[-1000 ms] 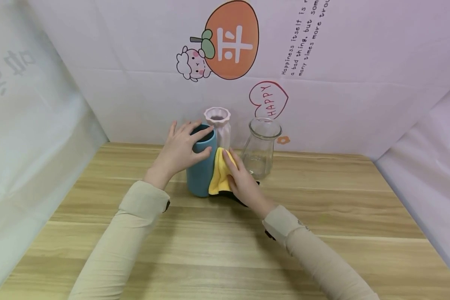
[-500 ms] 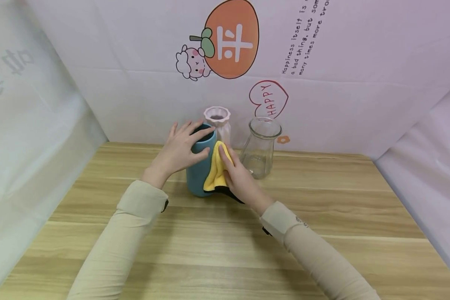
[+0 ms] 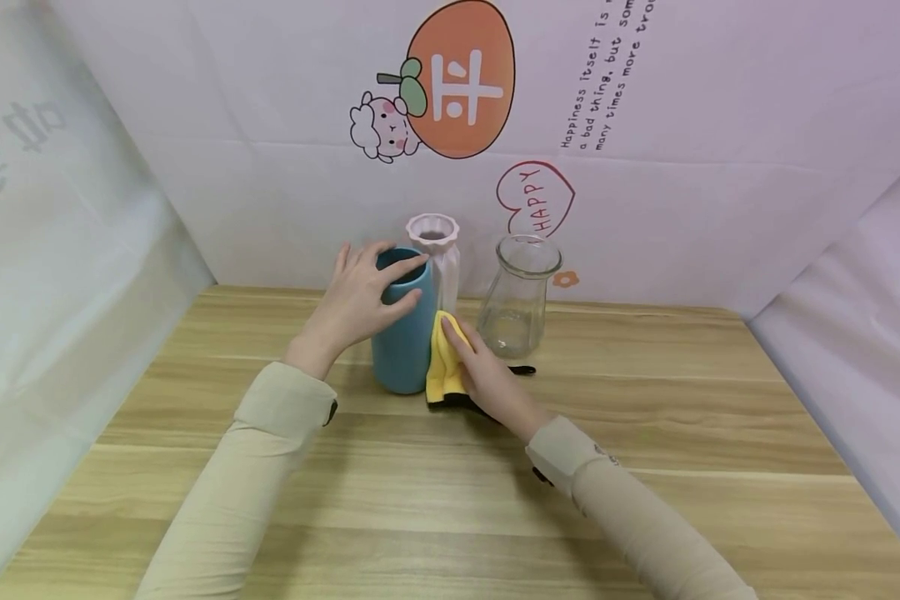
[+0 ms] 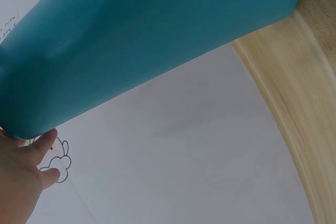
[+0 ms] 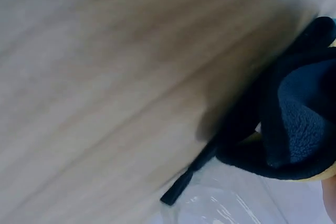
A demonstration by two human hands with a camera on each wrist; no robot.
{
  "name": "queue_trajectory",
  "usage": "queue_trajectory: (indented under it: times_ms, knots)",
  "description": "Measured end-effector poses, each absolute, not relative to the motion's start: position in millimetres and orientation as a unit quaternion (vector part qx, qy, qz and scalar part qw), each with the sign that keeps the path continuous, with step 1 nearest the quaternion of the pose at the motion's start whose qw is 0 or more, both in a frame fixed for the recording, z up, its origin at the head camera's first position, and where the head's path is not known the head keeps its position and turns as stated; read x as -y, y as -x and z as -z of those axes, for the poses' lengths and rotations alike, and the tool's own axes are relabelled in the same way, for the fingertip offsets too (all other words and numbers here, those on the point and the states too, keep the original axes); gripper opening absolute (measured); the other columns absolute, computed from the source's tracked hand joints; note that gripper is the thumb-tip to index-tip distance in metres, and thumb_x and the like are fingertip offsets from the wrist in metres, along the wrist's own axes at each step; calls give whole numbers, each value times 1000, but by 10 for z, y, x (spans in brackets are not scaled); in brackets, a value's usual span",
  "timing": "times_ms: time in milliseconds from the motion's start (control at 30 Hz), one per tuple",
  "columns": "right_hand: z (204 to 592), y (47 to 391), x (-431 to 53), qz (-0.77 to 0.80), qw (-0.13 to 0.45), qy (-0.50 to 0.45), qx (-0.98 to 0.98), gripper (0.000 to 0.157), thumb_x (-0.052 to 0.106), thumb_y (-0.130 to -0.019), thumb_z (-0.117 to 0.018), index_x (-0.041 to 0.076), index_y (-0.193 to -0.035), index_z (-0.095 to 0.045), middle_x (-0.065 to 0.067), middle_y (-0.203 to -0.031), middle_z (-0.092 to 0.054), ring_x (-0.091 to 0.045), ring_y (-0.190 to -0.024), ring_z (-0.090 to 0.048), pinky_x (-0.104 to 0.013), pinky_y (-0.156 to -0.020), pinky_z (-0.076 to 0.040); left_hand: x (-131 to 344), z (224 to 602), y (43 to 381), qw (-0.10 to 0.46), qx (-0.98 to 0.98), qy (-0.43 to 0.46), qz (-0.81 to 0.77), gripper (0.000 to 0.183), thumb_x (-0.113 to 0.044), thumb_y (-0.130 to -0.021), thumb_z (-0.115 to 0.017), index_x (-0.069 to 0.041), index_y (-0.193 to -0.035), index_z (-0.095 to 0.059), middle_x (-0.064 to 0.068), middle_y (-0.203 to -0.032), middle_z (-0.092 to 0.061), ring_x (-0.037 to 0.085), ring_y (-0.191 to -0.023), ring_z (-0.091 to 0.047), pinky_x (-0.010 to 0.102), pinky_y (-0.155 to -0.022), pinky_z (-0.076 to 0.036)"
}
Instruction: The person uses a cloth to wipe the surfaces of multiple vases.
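Observation:
A tall blue vase (image 3: 401,354) stands upright on the wooden table. My left hand (image 3: 352,304) grips it at the top, fingers over the rim and thumb on the near side. In the left wrist view the vase (image 4: 152,40) fills the upper part, with my hand (image 4: 21,174) at its mouth end. A yellow cloth (image 3: 444,362) with a black edge is pinched in my right hand (image 3: 491,379), against or close to the vase's right side. The right wrist view shows the cloth's dark underside (image 5: 304,129) and a black loop (image 5: 178,187).
Behind the blue vase stands a pale pink vase (image 3: 444,271) with a scalloped rim. A clear glass vase (image 3: 513,321) is to the right, close behind my right hand. A white printed sheet (image 3: 645,225) hangs at the table's (image 3: 645,400) back edge.
The right hand first rose with the cloth along the blue vase, then came down and slightly right. My left hand's fingers bend a little more over the rim; the vase stays in place.

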State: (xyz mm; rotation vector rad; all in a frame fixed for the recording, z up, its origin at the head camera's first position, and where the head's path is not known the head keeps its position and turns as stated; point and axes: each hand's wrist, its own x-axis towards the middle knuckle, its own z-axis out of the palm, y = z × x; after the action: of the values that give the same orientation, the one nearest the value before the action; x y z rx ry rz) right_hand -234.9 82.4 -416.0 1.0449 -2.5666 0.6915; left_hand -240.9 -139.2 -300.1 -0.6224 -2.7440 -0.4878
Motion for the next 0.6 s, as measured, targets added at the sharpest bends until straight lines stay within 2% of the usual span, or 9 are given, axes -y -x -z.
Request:
queue_trajectory:
  times_ms: [167, 300, 400, 500, 600]
  knots:
    - [3992, 2375, -758, -267, 179, -366, 873, 68, -10, -89, -51, 4, -150, -25, -25, -151, -32, -38, -115, -59, -37, -81, -57, 1398, 3001, 2417, 150, 948, 223, 169, 49, -37, -92, -54, -26, -139, -50, 17, -145, -42, 35, -136, -38, 63, -117, -9]
    - [3797, 2379, -702, -282, 215, -368, 860, 65, -8, -90, -52, 3, -149, -27, -21, -151, -33, -31, -86, -65, -33, -69, -56, 1402, 2995, 2424, 140, 949, 224, 170, 51, -37, -91, -53, -26, -141, -48, 15, -148, -41, 37, -139, -34, 63, -116, -8]
    - [3675, 2383, -672, -287, 237, -368, 852, 63, -8, -90, -53, 2, -148, -28, -20, -151, -34, -26, -69, -61, -31, -64, -55, 1403, 2992, 2429, 136, 948, 227, 175, 51, -36, -91, -52, -26, -141, -48, 14, -149, -40, 40, -141, -31, 63, -116, -8]
    - [3610, 2388, -659, -287, 241, -366, 852, 63, -7, -91, -53, 1, -148, -28, -20, -151, -33, -25, -65, -61, -30, -66, -56, 1405, 2997, 2433, 134, 947, 229, 180, 51, -36, -91, -52, -25, -140, -48, 14, -150, -39, 42, -142, -28, 64, -116, -7]
    - [3608, 2384, -661, -286, 230, -365, 856, 63, -6, -91, -53, 1, -148, -27, -20, -152, -30, -26, -70, -63, -31, -68, -57, 1405, 3004, 2440, 135, 947, 230, 178, 51, -37, -92, -53, -25, -141, -48, 14, -151, -38, 43, -142, -27, 65, -116, -7]
